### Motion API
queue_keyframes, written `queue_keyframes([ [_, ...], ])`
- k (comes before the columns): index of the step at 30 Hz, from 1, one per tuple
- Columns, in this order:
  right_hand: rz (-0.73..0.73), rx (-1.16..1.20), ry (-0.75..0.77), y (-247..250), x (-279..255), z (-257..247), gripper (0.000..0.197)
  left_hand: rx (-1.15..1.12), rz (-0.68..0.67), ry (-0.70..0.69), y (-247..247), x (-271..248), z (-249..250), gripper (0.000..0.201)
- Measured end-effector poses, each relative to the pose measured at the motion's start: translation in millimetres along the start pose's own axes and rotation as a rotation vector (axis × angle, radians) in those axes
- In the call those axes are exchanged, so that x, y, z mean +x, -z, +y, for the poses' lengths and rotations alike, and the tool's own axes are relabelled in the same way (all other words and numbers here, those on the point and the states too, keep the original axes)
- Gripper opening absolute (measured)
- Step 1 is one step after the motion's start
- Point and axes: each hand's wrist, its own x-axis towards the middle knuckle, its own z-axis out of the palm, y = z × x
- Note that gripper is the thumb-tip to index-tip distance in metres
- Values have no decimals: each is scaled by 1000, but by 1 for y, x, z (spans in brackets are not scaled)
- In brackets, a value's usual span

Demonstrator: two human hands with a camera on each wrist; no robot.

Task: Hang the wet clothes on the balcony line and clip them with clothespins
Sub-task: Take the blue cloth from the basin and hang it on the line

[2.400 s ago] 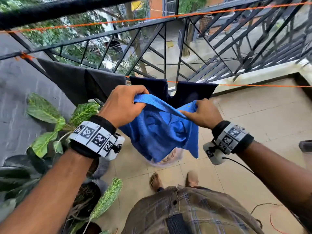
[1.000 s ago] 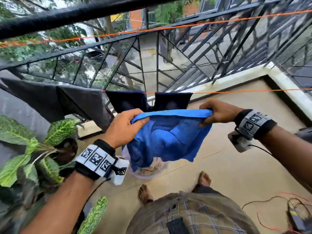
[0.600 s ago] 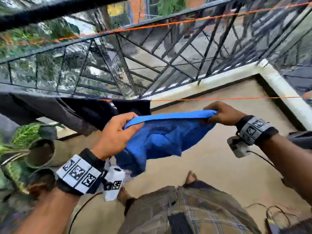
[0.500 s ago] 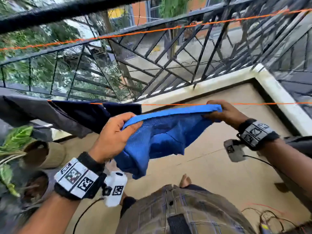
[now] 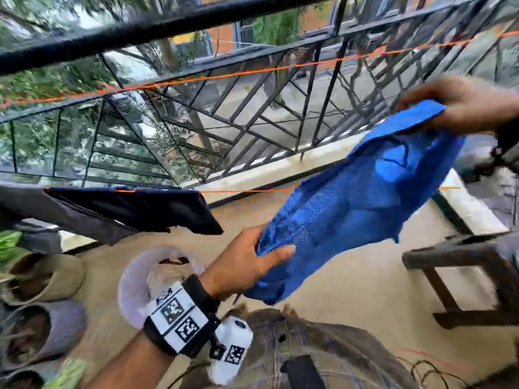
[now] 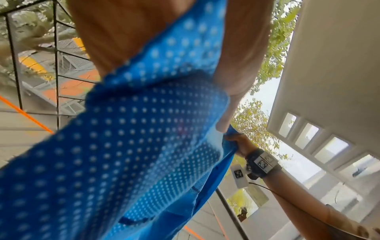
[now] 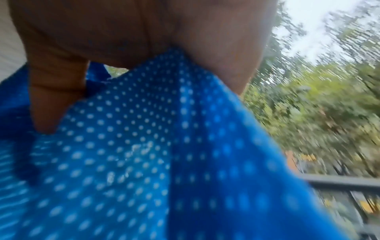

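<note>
Up and across went the blue perforated mesh garment (image 5: 354,203), which half a second earlier had been stretched level just in front of the lower line; now its right end rode high and its left end had dropped low, so it slanted steeply between the two hands. Right hand (image 5: 460,105) was curled over the upper hem, fingers closed on the cloth, and the right-wrist view showed thumb and fingers pinching a fold. Left hand (image 5: 247,265) gripped the bunched lower end, thumb laid across the fabric. Behind the garment ran the thin orange clothesline (image 5: 244,191), with a dark navy cloth (image 5: 140,209) already draped over it to the left; the blue piece hung in the air, in front of the line and not yet on it. By my read, that mesh was light, soft and floppy, sagging wherever unsupported, and damp enough to cling rather than slip. Best hold looked to be the firmer hem band at both corners, kept taut, so it could fold cleanly over the line. No clothespins showed in any view.
</note>
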Motion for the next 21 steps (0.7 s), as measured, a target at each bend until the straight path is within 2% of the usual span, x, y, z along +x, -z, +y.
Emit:
queue_keyframes([
  [1, 9, -136, 12, 14, 14, -5, 8, -107, 33, 13, 0, 5, 2, 7],
  [2, 39, -254, 40, 25, 31, -13, 13, -225, 84, 33, 2, 12, 2, 12],
  [5, 93, -414, 64, 40, 102, -42, 40, -635, 245, 118, 19, 39, -7, 19],
  [6, 75, -442, 53, 39, 133, -51, 55, -685, 305, 115, 29, 51, -14, 21],
  [8, 37, -465, 80, 23, 195, -68, 74, -612, 438, 117, 47, 73, -39, 18],
  [10, -29, -468, 114, -11, 251, -76, 70, -543, 551, 176, 60, 90, -73, 15],
  [14, -206, -460, 58, -95, 349, -69, 46, -580, 725, 392, 78, 108, -155, 15],
  [17, -298, -444, 26, -152, 387, -55, 44, -629, 778, 508, 91, 110, -206, 20],
  [21, -379, -427, -14, -206, 411, -25, 41, -613, 836, 589, 106, 115, -227, 13],
])
